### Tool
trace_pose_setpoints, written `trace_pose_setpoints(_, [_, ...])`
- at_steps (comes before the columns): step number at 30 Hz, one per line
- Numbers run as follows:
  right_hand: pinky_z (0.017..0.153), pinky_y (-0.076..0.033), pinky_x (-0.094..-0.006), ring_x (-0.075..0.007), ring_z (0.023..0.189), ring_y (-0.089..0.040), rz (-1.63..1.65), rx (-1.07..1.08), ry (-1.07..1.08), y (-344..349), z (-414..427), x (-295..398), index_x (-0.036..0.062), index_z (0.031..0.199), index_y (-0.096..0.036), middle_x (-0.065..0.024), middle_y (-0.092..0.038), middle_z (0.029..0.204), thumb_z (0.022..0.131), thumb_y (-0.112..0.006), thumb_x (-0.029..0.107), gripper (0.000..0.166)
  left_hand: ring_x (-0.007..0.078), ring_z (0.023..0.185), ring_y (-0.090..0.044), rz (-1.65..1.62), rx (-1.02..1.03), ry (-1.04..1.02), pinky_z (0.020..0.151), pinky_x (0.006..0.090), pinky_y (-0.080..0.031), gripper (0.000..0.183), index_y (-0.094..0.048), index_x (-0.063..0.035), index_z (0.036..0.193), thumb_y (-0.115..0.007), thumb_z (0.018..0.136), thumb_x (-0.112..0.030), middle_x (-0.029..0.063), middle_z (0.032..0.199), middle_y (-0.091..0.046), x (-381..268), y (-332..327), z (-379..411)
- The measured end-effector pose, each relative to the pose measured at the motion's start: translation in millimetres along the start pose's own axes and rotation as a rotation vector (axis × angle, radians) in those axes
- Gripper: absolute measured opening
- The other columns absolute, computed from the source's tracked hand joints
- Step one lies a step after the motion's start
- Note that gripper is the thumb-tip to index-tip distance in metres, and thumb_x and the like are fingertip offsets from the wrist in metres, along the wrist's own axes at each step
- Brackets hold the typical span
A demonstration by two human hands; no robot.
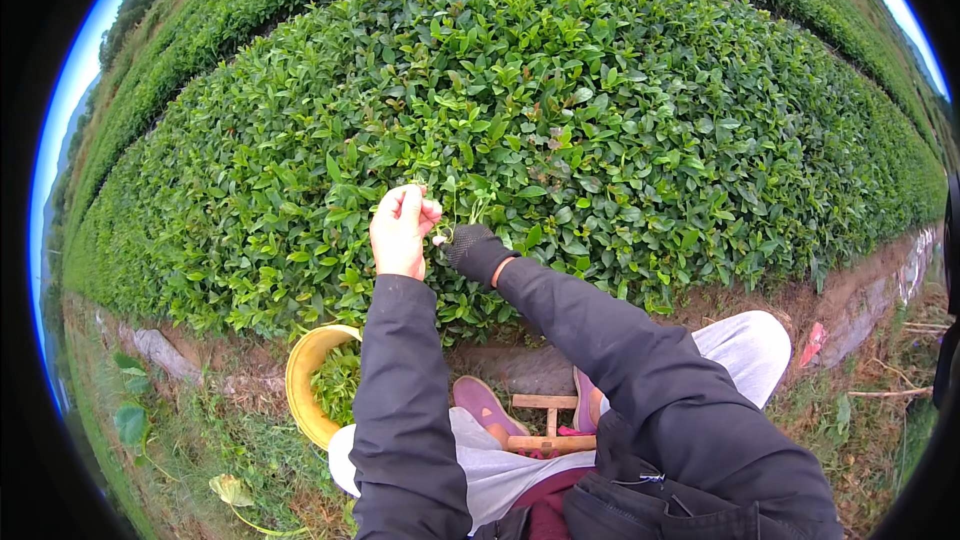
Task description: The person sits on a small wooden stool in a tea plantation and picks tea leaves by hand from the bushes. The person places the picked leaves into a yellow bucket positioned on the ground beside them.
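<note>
Dense tea bushes point(517, 90) fill the ground in front of me, their tops covered in glossy green leaves. My left hand point(401, 229) is bare, and its thumb and fingers pinch a small bit of greenery just above the foliage. Close beside it, my right hand point(472, 249) wears a dark glove with bare fingertips. That hand is closed around a thin weed vine point(478, 204), whose stems and small leaves stick up past the fingers. Part of the vine curls between the two hands. The right fingertips are mostly hidden by the glove.
A yellow bucket point(298, 382) holding loose green leaves point(335, 386) stands by my left knee. Between my purple shoes point(480, 399) is a low wooden stool point(551, 443). Stones point(161, 352) edge the bed, and a broad-leaved vine point(132, 424) trails over the grass at left.
</note>
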State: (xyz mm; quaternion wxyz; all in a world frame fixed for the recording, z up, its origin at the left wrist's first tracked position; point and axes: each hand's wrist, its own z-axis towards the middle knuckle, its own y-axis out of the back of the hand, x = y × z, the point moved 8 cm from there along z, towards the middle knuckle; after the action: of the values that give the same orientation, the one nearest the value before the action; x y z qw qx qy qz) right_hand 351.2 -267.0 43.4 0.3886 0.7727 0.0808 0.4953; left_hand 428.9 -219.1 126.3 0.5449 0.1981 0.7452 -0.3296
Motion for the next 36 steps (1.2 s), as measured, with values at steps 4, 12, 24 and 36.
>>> trace_pose_setpoints(4, [0.065,-0.050,-0.0423,-0.0342,0.069,-0.063,0.102,0.195,-0.062,47.7,-50.1,17.2,-0.0011,0.079,-0.063,-0.0219,-0.063,0.075,0.089,-0.050,0.039,0.044,0.0157,0.089,-0.061,0.006,0.094,-0.069,0.078,0.0283,-0.049,0.026,-0.056,-0.0031,0.109,-0.056,0.091,-0.022,0.0051,0.093,-0.062,-36.4,-19.5,-17.3])
trace_pose_setpoints(12, [0.060,-0.051,-0.0302,-0.0182,0.070,-0.062,0.590,0.199,0.285,109.4,-93.5,53.3,0.0030,0.094,-0.060,-0.0083,-0.064,0.080,0.085,-0.058,0.020,0.020,0.0212,0.107,-0.051,0.283,0.528,0.070,0.093,0.0355,-0.040,0.064,-0.037,-0.0065,0.134,-0.068,0.081,-0.025,0.0106,0.116,-0.055,5.2,-72.3,-61.9])
trace_pose_setpoints(24, [0.079,-0.047,-0.0371,-0.0334,0.089,-0.060,-0.059,-0.488,-0.410,117.5,-30.9,-197.9,0.0029,0.106,-0.059,-0.0183,-0.063,0.097,0.078,-0.066,0.031,0.040,0.0191,0.068,-0.063,0.098,0.242,0.238,0.066,0.0313,-0.054,0.026,-0.056,-0.0023,0.097,-0.045,0.096,-0.026,0.0059,0.071,-0.059,-62.7,1.6,-129.1])
trace_pose_setpoints(36, [0.061,-0.051,-0.0368,-0.0177,0.058,-0.052,1.468,-0.221,-0.525,133.0,38.2,-158.5,0.0126,0.086,-0.051,-0.0012,-0.049,0.062,0.094,-0.043,0.033,0.023,0.0178,0.068,-0.062,0.098,0.227,0.368,0.065,0.0307,-0.054,0.026,-0.056,-0.0023,0.099,-0.047,0.095,-0.026,0.0059,0.075,-0.060,-26.3,10.1,-109.2])
